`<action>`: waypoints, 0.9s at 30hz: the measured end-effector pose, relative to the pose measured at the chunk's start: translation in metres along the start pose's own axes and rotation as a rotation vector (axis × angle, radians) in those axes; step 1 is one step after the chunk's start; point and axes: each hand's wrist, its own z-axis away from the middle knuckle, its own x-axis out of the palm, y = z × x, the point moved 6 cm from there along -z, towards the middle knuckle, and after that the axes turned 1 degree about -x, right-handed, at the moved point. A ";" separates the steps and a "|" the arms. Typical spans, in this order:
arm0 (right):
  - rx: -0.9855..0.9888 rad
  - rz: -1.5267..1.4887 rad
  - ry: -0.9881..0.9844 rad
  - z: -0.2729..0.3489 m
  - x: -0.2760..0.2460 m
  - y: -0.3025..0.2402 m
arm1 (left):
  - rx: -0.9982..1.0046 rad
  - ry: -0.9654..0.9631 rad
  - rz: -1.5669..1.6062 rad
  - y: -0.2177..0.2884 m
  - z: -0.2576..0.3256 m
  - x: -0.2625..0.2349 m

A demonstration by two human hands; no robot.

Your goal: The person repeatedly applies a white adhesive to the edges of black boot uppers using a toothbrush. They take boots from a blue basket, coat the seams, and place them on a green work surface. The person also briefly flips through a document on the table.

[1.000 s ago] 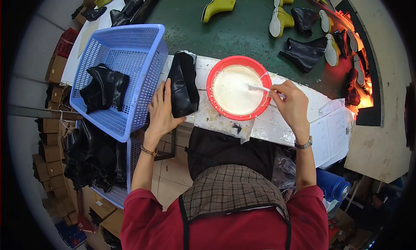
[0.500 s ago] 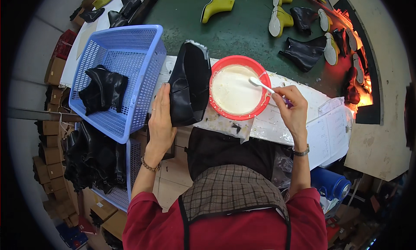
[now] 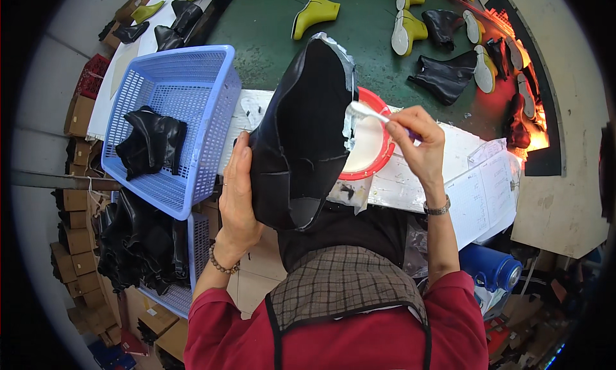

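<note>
My left hand (image 3: pixel 237 200) grips a black leather boot upper (image 3: pixel 298 132), raised and tilted in front of me with its sole edge up. My right hand (image 3: pixel 420 139) holds a small white brush (image 3: pixel 366 112), whose bristles touch the upper's whitish, glue-coated edge. Behind the upper sits a red bowl of white glue (image 3: pixel 372 148) on the white work board (image 3: pixel 410 184), partly hidden.
A blue plastic basket (image 3: pixel 192 81) at left holds a black upper (image 3: pixel 151 142). A second basket of black uppers (image 3: pixel 138 241) sits lower left. Yellow and black boots (image 3: pixel 410 30) lie on the green conveyor (image 3: pixel 269 23). Papers (image 3: pixel 491 187) at right; cardboard boxes (image 3: pixel 74 222) far left.
My left hand lifted the black upper off the board and tilted it up toward me. My right hand brought the brush from the glue bowl to the upper's edge.
</note>
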 end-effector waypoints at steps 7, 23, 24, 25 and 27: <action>-0.096 -0.010 0.094 -0.022 -0.001 -0.012 | -0.044 0.041 0.020 0.000 -0.008 0.001; -0.083 -0.031 0.130 -0.002 0.000 -0.022 | 0.073 0.319 0.014 -0.003 -0.033 0.015; -0.115 -0.016 0.102 -0.002 0.000 -0.028 | 0.078 0.328 -0.008 -0.005 -0.036 0.015; -0.148 -0.001 0.074 0.000 0.001 -0.033 | 0.083 0.336 -0.031 -0.007 -0.039 0.016; -0.185 -0.033 0.007 0.008 0.008 -0.044 | 0.104 0.375 -0.059 -0.010 -0.047 0.017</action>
